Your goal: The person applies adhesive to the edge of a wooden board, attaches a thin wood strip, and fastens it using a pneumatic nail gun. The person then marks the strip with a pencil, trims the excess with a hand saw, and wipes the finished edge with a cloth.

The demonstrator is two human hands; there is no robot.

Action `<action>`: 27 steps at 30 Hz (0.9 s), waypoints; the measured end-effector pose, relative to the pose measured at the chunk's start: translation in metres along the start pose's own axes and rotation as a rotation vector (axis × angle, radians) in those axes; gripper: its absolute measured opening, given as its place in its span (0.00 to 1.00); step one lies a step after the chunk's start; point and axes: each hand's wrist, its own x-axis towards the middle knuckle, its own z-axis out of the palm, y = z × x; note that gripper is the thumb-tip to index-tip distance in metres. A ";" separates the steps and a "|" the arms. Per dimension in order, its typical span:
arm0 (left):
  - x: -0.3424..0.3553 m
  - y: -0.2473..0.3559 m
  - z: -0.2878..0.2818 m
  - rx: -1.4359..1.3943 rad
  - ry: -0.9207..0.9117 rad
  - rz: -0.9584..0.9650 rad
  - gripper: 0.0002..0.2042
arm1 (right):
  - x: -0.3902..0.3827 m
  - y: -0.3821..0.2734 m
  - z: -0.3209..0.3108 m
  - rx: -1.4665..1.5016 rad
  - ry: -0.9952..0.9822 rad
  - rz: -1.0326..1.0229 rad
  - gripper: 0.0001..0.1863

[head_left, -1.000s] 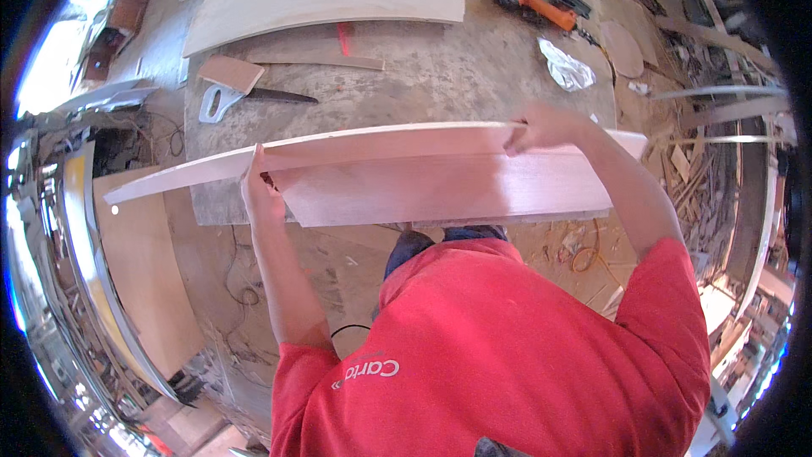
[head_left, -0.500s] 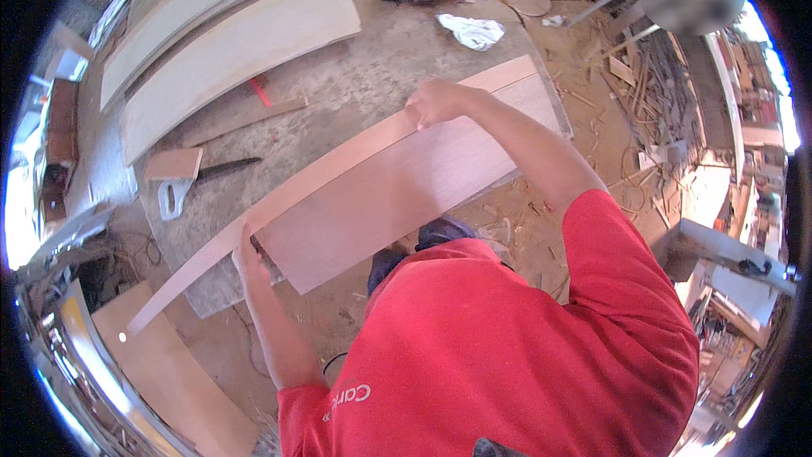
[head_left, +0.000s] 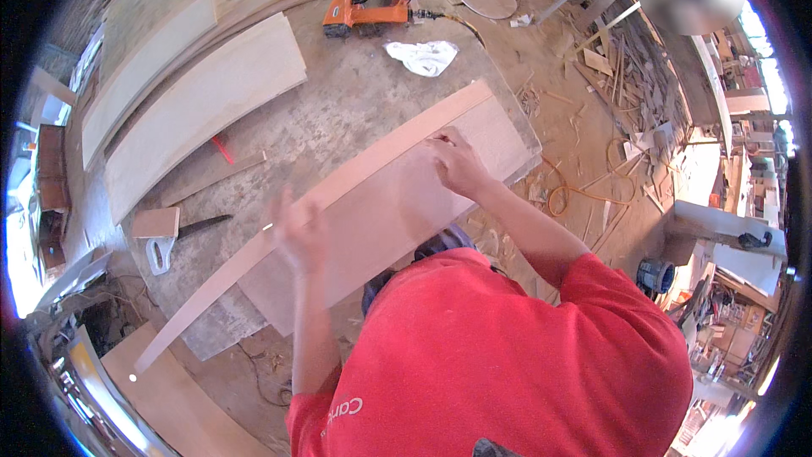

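Probably the strip (head_left: 385, 153), along the upper edge of the panel (head_left: 364, 220) at frame centre, is light and bendy; hold it by both edges. The left hand (head_left: 299, 227) is blurred, the right hand (head_left: 459, 162) curled; whether fingers grip, I cannot tell.

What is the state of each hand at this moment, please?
Left hand: blurred over the long strip; open or closed cannot be told.
Right hand: partly curled over the wide board; whether it grips cannot be told.

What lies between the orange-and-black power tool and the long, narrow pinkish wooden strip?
In the head view, a crumpled white cloth or bag lies between the power tool and the wooden strip.
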 end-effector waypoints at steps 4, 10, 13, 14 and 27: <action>0.003 0.097 0.104 -0.030 -0.284 0.096 0.40 | 0.051 0.034 -0.066 -0.004 0.087 -0.040 0.17; 0.009 0.159 0.187 0.120 -0.274 0.035 0.42 | 0.211 0.075 -0.107 -0.141 0.214 -0.303 0.10; 0.008 0.159 0.204 0.228 -0.319 0.009 0.39 | 0.292 0.078 -0.088 -0.164 0.130 -0.473 0.10; 0.011 0.161 0.205 0.250 -0.323 0.011 0.37 | 0.311 0.073 -0.079 -0.220 0.066 -0.474 0.10; 0.010 0.160 0.210 0.133 -0.177 0.012 0.23 | 0.387 0.076 -0.019 -0.276 -0.354 -0.460 0.21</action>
